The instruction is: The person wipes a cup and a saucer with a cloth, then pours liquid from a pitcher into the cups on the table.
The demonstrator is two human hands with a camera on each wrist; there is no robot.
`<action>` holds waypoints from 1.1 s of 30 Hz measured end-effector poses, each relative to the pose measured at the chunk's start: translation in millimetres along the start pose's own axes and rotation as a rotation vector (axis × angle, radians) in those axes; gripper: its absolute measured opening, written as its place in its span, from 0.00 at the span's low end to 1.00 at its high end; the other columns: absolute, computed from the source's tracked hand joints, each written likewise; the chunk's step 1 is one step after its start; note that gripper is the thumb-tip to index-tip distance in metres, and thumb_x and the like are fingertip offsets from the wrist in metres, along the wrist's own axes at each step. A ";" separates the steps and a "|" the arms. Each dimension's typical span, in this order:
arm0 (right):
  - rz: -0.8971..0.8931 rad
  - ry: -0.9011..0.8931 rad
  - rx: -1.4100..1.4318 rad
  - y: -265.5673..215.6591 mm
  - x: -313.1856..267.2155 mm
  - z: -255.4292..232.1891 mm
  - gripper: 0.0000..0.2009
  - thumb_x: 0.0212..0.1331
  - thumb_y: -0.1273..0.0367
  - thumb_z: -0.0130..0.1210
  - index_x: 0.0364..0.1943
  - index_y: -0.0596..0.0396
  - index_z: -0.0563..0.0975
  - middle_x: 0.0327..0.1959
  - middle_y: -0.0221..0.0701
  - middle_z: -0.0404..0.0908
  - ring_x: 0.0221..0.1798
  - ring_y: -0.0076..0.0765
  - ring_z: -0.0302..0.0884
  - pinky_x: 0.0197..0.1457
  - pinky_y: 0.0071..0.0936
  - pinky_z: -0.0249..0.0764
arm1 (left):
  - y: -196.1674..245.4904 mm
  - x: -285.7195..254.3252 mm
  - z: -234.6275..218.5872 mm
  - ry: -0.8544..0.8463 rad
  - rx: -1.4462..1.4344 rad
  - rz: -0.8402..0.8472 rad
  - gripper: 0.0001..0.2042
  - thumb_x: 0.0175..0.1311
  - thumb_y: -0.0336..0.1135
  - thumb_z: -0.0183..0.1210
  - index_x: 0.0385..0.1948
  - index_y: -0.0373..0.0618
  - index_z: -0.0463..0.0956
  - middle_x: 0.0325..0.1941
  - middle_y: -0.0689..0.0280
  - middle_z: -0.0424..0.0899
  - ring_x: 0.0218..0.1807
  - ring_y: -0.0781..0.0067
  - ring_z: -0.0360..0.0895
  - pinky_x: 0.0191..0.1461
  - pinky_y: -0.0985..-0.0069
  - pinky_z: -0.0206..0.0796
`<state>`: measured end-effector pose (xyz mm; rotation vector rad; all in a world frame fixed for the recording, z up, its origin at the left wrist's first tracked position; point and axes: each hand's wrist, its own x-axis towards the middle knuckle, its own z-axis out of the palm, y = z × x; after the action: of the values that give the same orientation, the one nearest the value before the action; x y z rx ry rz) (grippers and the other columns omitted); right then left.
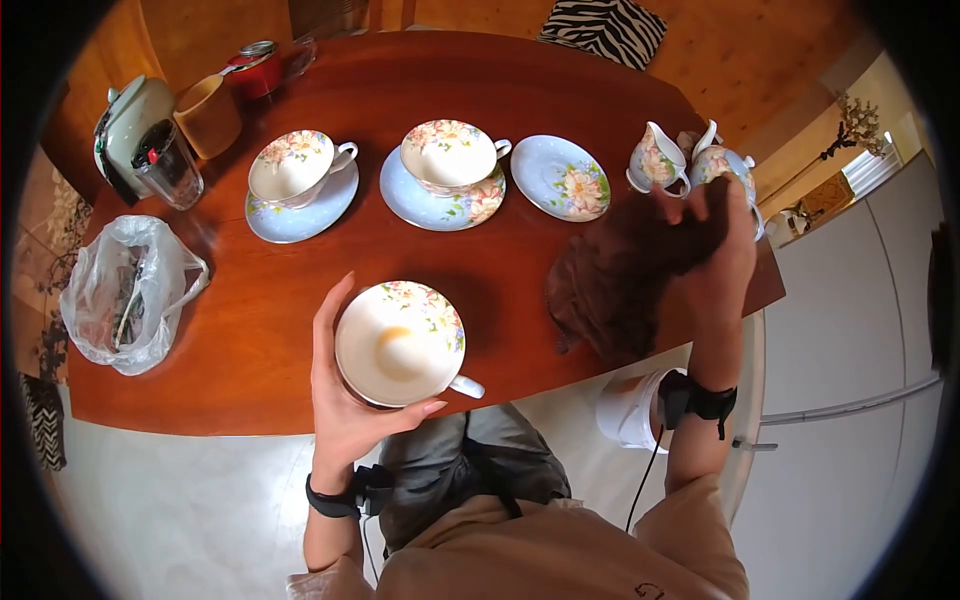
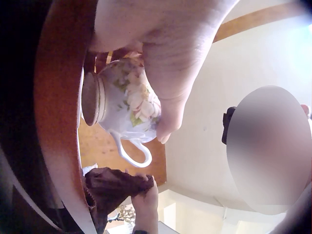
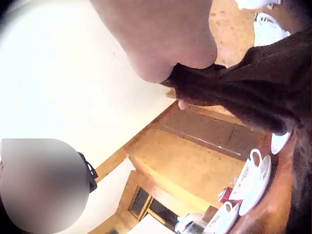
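My left hand (image 1: 337, 408) grips a flower-patterned teacup (image 1: 385, 350) over the table's front edge, fingers along one side and thumb near the handle. A tan stain shows inside the cup. In the left wrist view the teacup (image 2: 134, 97) is seen from the side, its handle free of the hand. On the right, my right hand (image 1: 728, 265) holds a bunched dark brown cloth (image 1: 615, 275), which hangs down over the table. The cloth (image 3: 243, 87) also drapes from the hand in the right wrist view.
Two teacups (image 1: 290, 170) stand on blue saucers, with a bare saucer (image 1: 545, 175) beside them. A creamer (image 1: 657, 155) and teapot (image 1: 725, 165) stand behind the right hand. Left are a plastic bag (image 1: 135, 295), a glass (image 1: 170, 170) and a kettle (image 1: 140, 110). Below is a white bucket (image 1: 625, 415).
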<state>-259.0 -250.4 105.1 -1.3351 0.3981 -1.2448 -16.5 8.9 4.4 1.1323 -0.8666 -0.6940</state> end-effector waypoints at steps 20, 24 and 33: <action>-0.026 -0.960 -1.218 37.6 -78.1 42.7 0.22 0.63 0.64 0.62 0.62 0.45 0.77 0.72 0.40 0.63 0.75 0.50 0.60 0.81 0.57 0.46 | -3.6 1.6 -2.6 -0.071 0.084 0.067 0.62 0.30 0.39 0.86 0.73 0.41 0.53 0.68 0.55 0.72 0.68 0.60 0.72 0.72 0.61 0.65; -0.004 -0.957 -1.228 35.7 -75.9 37.3 0.21 0.64 0.69 0.60 0.62 0.44 0.78 0.61 0.35 0.76 0.68 0.43 0.70 0.81 0.57 0.45 | -3.4 0.5 -2.7 -0.083 0.096 0.084 0.62 0.30 0.40 0.86 0.73 0.41 0.54 0.68 0.55 0.72 0.69 0.60 0.71 0.72 0.62 0.64; -0.058 -0.506 -0.875 39.0 -69.9 48.9 0.16 0.49 0.78 0.68 0.44 0.55 0.79 0.40 0.33 0.82 0.45 0.36 0.84 0.67 0.42 0.71 | -1.1 1.1 -1.2 -0.104 0.146 0.110 0.59 0.34 0.41 0.84 0.73 0.40 0.54 0.69 0.53 0.72 0.70 0.57 0.71 0.73 0.62 0.62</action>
<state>-227.4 -176.8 56.2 -2.3460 0.5667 -0.7251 -15.0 8.2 3.4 1.1769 -1.0740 -0.6103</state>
